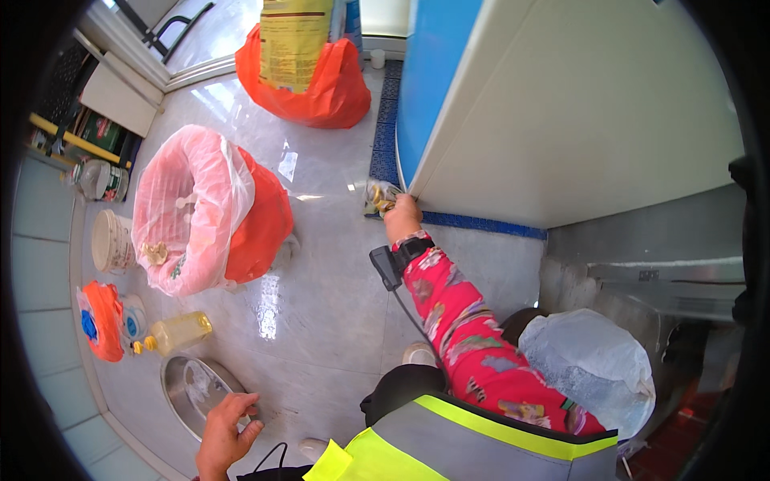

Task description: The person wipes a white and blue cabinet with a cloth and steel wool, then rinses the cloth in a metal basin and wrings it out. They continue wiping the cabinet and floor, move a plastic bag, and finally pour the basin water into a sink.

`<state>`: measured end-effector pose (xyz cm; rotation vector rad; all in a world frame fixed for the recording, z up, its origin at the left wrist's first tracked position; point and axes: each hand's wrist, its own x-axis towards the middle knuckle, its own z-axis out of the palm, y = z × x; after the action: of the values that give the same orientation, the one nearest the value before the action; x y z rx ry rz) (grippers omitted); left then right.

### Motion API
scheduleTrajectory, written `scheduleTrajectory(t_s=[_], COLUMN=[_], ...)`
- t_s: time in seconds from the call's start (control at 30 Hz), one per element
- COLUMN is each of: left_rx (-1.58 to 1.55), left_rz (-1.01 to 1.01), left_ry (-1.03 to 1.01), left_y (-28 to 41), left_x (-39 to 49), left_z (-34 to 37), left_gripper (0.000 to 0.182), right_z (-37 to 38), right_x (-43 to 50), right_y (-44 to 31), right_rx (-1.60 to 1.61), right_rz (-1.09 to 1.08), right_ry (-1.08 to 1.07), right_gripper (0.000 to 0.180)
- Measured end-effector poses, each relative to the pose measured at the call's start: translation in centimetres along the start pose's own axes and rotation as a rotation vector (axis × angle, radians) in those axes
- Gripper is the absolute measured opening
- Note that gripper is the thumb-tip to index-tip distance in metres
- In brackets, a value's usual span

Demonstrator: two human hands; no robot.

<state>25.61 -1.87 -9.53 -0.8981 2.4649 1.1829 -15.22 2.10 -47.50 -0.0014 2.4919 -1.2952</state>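
My right hand (404, 216) reaches to the floor at the lower corner of a blue and white cabinet (434, 90). Its fingers are closed on a crumpled clear and yellowish plastic wrapper (380, 195), partly hidden behind the fingertips. A black strap with a small device (386, 267) and a cable circles that wrist. My left hand (228, 430) hangs empty, fingers apart and curved, in front of the near rim of a stainless steel basin (231, 376). Some whitish matter lies in the basin.
A bin lined with a pinkish bag (231, 180) stands left of centre. Beyond it, a red plastic bag (343, 96) holds a yellow sack (295, 42). Blue plastic matting (481, 223) edges the cabinet. A yellow-liquid bottle (180, 332) lies leftward; a white bag-covered container (592, 367) is at right.
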Motion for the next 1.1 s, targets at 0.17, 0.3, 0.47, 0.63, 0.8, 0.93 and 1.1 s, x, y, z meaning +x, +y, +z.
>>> scheduleTrajectory(t_s=[0.17,0.3,0.47,0.63,0.8,0.93,1.1], left_rx=[-0.066,-0.067,-0.081,-0.084,-0.054,-0.039,-0.072], left_rz=[-0.063,-0.047,-0.038,-0.072,-0.051,-0.049,-0.072], left_ry=[0.045,-0.014,-0.051,-0.022,-0.083,-0.06,-0.071], left_y=[0.8,0.8,1.8,2.1,2.0,2.7,2.8], left_x=[0.8,3.3,5.3,7.1,9.3,9.5,9.1], left_z=[-0.3,1.3,1.9,1.2,1.9,3.3,3.5], left_gripper=[0.04,0.04,0.041,0.041,0.04,0.039,0.039], right_z=[-5.5,-7.4,-12.8,-25.6,-33.7,-30.8,-20.0], right_x=[2.3,5.5,7.7,10.6,13.6,15.6,14.9], right_y=[0.4,3.7,8.2,12.5,14.5,13.8,11.1], right_rx=[0.953,1.142,0.284,-0.37,-0.642,-0.687,0.881], right_rz=[0.624,0.643,-0.004,-0.354,0.048,0.167,0.359], right_ry=[-0.044,0.311,0.19,0.387,0.517,0.564,0.796], right_gripper=[0.028,0.032,0.021,0.016,0.026,0.035,0.046])
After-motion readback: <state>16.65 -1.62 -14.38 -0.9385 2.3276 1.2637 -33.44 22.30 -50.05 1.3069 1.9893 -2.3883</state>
